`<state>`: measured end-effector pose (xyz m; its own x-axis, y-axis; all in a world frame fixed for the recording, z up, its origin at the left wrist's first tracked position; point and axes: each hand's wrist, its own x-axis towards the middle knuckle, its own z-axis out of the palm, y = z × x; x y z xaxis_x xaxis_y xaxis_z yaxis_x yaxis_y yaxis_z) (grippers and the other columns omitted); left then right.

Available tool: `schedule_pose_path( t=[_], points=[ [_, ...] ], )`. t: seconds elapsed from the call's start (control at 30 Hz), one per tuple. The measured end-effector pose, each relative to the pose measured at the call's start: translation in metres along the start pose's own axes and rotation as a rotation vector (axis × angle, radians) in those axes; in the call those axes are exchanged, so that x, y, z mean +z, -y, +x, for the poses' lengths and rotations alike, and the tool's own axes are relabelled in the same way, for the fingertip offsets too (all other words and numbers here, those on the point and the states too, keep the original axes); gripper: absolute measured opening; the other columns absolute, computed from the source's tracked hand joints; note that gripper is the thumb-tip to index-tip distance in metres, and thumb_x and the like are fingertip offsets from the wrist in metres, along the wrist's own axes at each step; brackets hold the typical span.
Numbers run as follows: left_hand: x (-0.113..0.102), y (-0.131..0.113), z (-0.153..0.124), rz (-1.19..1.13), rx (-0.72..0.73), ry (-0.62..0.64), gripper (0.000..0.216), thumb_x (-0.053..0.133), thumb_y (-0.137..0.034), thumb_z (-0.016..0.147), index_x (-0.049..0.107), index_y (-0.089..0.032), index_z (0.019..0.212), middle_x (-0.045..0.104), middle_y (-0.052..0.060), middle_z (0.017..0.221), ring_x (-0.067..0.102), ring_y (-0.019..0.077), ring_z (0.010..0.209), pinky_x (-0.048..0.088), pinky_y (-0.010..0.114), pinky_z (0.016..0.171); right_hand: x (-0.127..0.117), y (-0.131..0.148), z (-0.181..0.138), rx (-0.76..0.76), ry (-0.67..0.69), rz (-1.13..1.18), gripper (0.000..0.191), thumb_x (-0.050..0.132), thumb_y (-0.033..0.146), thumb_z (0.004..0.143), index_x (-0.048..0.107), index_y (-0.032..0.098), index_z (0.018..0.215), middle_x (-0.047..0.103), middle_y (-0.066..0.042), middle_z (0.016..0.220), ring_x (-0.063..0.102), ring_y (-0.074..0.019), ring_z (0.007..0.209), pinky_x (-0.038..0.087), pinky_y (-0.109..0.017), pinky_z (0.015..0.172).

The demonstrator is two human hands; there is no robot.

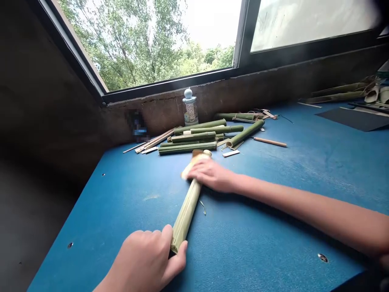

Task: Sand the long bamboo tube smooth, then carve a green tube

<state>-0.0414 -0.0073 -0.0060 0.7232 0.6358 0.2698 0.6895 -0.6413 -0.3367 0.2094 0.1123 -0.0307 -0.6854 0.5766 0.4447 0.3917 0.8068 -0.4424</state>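
Observation:
A pale green, peeled bamboo tube (187, 209) lies slantwise on the blue table, its far end pointing toward the window. Around its near end my left hand (152, 253) is closed, with the thumb along the right side. My right hand (212, 174) presses a piece of sandpaper (187, 168), cream and brown, over the tube's far part; this hand and the sheet are somewhat blurred. A thin curled bamboo shaving (203, 207) lies just right of the tube.
Beyond my hands, several green bamboo pieces (188, 148) are piled by the wall, near a lidded jar (190, 109). A wooden-handled tool (270, 142) lies to their right. A dark sheet (354, 118) and more bamboo (337, 97) are at the far right.

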Motion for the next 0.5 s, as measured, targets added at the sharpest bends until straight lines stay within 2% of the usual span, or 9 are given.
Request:
schedule_pose_path(
  t=[0.07, 0.13, 0.23, 0.27, 0.33, 0.37, 0.43, 0.5],
  points=[
    [0.001, -0.002, -0.003, -0.105, -0.028, 0.018, 0.033, 0.048, -0.045, 0.086, 0.048, -0.028, 0.058, 0.052, -0.001, 0.04, 0.049, 0.0204, 0.031, 0.026, 0.035, 0.037, 0.013, 0.022, -0.002, -0.123, 0.097, 0.067, 0.038, 0.036, 0.03, 0.103, 0.069, 0.019, 0.119, 0.072, -0.003, 0.12, 0.059, -0.0144, 0.115, 0.034, -0.032, 0.108],
    [0.0, -0.003, -0.005, -0.188, -0.058, 0.026, 0.032, 0.048, -0.048, 0.085, 0.049, -0.031, 0.058, 0.054, 0.0, 0.041, 0.051, 0.0225, 0.033, 0.03, 0.037, 0.037, 0.016, 0.025, -0.002, -0.175, 0.145, 0.099, 0.037, 0.037, 0.029, 0.103, 0.067, 0.019, 0.121, 0.071, -0.004, 0.122, 0.059, -0.0144, 0.117, 0.035, -0.032, 0.108],
    [-0.003, 0.015, 0.002, -0.36, -0.209, 0.158, 0.039, 0.044, -0.06, 0.081, 0.049, -0.032, 0.053, 0.055, 0.002, 0.044, 0.053, 0.0219, 0.038, 0.035, 0.035, 0.04, 0.001, -0.001, -0.002, 0.011, 0.05, -0.007, 0.039, 0.036, 0.03, 0.103, 0.071, 0.016, 0.114, 0.073, -0.008, 0.117, 0.06, -0.0196, 0.115, 0.036, -0.039, 0.107],
    [-0.003, 0.029, 0.01, -0.415, -0.35, 0.242, 0.043, 0.043, -0.066, 0.077, 0.05, -0.031, 0.052, 0.056, 0.002, 0.046, 0.054, 0.0213, 0.042, 0.038, 0.035, 0.044, -0.004, -0.008, -0.003, 0.078, 0.012, -0.042, 0.04, 0.036, 0.03, 0.103, 0.071, 0.015, 0.113, 0.073, -0.009, 0.117, 0.06, -0.0212, 0.115, 0.035, -0.042, 0.108],
    [0.004, 0.07, 0.033, -0.327, -0.546, 0.201, 0.052, 0.03, -0.068, 0.081, 0.049, -0.028, 0.054, 0.053, 0.004, 0.049, 0.053, 0.0239, 0.047, 0.037, 0.037, 0.047, -0.007, -0.005, -0.007, 0.101, -0.011, -0.047, 0.04, 0.035, 0.031, 0.103, 0.071, 0.016, 0.114, 0.072, -0.008, 0.119, 0.058, -0.0213, 0.117, 0.034, -0.043, 0.109],
    [0.01, 0.095, 0.048, -0.286, -0.632, 0.18, 0.05, 0.031, -0.065, 0.085, 0.053, -0.027, 0.06, 0.054, 0.005, 0.054, 0.056, 0.0261, 0.054, 0.04, 0.038, 0.052, -0.004, 0.006, -0.009, 0.05, 0.01, -0.013, 0.04, 0.035, 0.031, 0.103, 0.07, 0.017, 0.117, 0.071, -0.007, 0.12, 0.058, -0.0198, 0.118, 0.034, -0.04, 0.111],
    [0.028, 0.15, 0.082, -0.256, -0.779, 0.166, 0.038, 0.044, -0.055, 0.088, 0.061, -0.024, 0.075, 0.061, 0.005, 0.069, 0.061, 0.027, 0.07, 0.046, 0.04, 0.064, 0.006, 0.033, -0.013, -0.121, 0.094, 0.079, 0.04, 0.034, 0.03, 0.103, 0.067, 0.018, 0.124, 0.07, -0.004, 0.123, 0.057, -0.0153, 0.12, 0.03, -0.032, 0.114],
    [0.05, 0.2, 0.114, -0.305, -0.888, 0.181, 0.03, 0.056, -0.046, 0.09, 0.064, -0.018, 0.095, 0.066, 0.005, 0.09, 0.063, 0.022, 0.086, 0.051, 0.041, 0.078, 0.012, 0.048, -0.016, -0.235, 0.177, 0.118, 0.04, 0.036, 0.032, 0.103, 0.064, 0.017, 0.128, 0.067, -0.003, 0.129, 0.054, -0.0149, 0.126, 0.026, -0.029, 0.117]
  ],
)
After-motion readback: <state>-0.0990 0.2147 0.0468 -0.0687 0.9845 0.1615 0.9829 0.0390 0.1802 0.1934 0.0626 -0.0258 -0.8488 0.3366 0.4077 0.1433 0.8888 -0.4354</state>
